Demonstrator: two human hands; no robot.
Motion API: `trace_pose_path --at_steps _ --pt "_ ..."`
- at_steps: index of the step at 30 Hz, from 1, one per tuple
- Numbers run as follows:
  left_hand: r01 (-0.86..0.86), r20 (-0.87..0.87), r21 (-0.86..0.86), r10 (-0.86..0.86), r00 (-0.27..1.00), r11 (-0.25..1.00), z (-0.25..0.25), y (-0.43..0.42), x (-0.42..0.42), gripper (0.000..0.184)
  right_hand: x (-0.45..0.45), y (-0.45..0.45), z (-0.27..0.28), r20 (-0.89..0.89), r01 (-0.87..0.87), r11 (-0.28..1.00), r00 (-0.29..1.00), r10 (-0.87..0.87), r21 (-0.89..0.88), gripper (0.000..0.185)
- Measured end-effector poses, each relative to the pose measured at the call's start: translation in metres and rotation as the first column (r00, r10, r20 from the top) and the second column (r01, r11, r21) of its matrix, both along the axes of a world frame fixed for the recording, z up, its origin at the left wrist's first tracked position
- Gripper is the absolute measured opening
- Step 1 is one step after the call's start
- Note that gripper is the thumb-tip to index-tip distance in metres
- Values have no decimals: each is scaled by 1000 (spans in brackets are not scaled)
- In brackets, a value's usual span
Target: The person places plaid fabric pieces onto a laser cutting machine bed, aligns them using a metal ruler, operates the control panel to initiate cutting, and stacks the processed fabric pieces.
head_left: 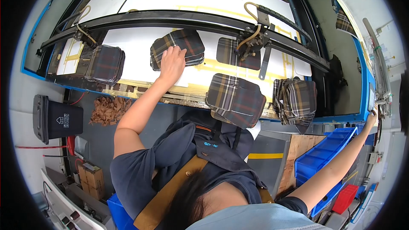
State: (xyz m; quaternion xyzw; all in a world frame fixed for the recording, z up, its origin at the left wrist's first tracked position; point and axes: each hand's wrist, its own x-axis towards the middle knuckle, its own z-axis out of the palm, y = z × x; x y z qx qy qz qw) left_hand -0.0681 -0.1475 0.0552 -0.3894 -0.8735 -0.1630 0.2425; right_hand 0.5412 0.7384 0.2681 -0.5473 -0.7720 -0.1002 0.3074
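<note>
My left hand (172,64) lies with its fingers stretched over a stack of dark plaid fabric pieces (192,42) on the machine bed. Far off to the right, my right hand (371,119) touches the small control panel (372,96) on the machine's blue frame; its fingers are too small to make out. One plaid piece (226,51) lies flat under the cutting head (249,51). Nearer to me, another plaid stack (236,100) overhangs the front edge. Further plaid stacks sit at the left (105,64) and at the right (296,101).
A black gantry rail (170,15) with hoses spans the white bed (136,38). Below the machine are a black bin (57,117), crumpled brown scraps (109,110) and a cardboard box (90,179). Blue plastic bins (317,155) stand under my right arm, beside a wooden board (300,155).
</note>
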Motion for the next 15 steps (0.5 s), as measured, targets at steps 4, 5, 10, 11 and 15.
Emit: trace_pose_path --at_steps 4,5,10,11,15 --pt "48 -23 51 -47 999 998 4 -13 0 22 5 9 -2 -3 -23 1000 1000 23 16 43" --pt "57 -27 70 -56 998 996 4 -17 2 20 5 12 -1 0 -39 999 999 39 21 43" --pt "67 34 54 -69 997 996 -4 -32 8 24 -11 -25 0 -106 -17 999 994 14 -27 43" --pt "57 62 53 -61 996 997 -6 -33 8 27 -10 -24 0 -115 -36 999 993 32 -27 44" --pt "14 67 18 -16 998 1000 -4 -28 17 52 -15 -34 2 -107 -31 999 994 28 -24 44"
